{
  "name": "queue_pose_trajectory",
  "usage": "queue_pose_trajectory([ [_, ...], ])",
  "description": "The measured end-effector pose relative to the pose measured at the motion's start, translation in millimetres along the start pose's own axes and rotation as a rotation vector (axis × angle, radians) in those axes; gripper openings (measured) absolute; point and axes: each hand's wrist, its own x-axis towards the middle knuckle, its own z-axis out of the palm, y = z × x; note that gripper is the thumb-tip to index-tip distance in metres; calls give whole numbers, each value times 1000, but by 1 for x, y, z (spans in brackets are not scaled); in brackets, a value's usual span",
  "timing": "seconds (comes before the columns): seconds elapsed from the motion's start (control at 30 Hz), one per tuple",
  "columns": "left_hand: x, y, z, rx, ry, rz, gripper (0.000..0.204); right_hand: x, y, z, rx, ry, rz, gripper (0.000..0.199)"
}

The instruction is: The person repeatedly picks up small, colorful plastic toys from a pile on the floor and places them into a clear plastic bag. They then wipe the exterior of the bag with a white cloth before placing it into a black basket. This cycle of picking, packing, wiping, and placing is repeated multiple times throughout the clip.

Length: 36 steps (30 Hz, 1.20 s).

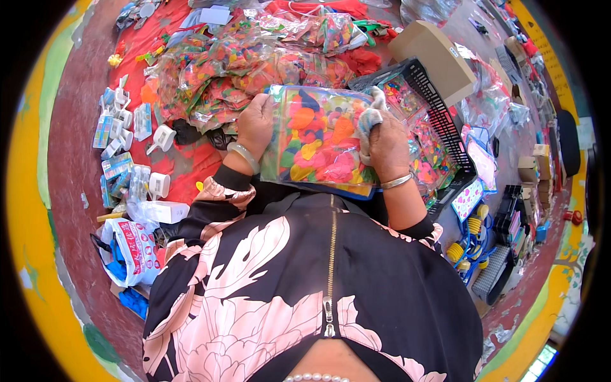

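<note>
Many bags (219,79) on red cloth (191,167)

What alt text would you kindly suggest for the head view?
A person's left hand holds a clear bag of colourful pieces; the right hand, at its other side, grips a pale cloth. Similar bags lie piled beyond, with a black crate to the right.

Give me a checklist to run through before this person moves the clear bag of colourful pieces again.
1. Left hand gripping the clear bag at its left edge: ok.
2. Right hand holding the pale cloth at the bag's right side: ok.
3. Bag's printed-side contents visible through the plastic: ok.
4. Bag sealed: cannot tell.
5. Black crate empty: not ok; filled bags lie inside.
6. Bag's underside: cannot tell, hidden.
</note>
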Motion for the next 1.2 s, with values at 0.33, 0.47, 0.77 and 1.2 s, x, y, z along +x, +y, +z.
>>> queue_pose_trajectory([
  [0.33,0,11,-6,23,-62,-65,20,-26,86,-44,-177,191,250,25],
  [0.47,-2,8,-7,25,-81,-72,19,-7,85,-96,452,129,732,42],
  [0.77,13,66,-31,317,-537,171,35,7,72,-124,312,-525,531,47],
  [1.2,41,81,27,207,-699,215,35,3,74,-109,1031,-821,809,16],
])
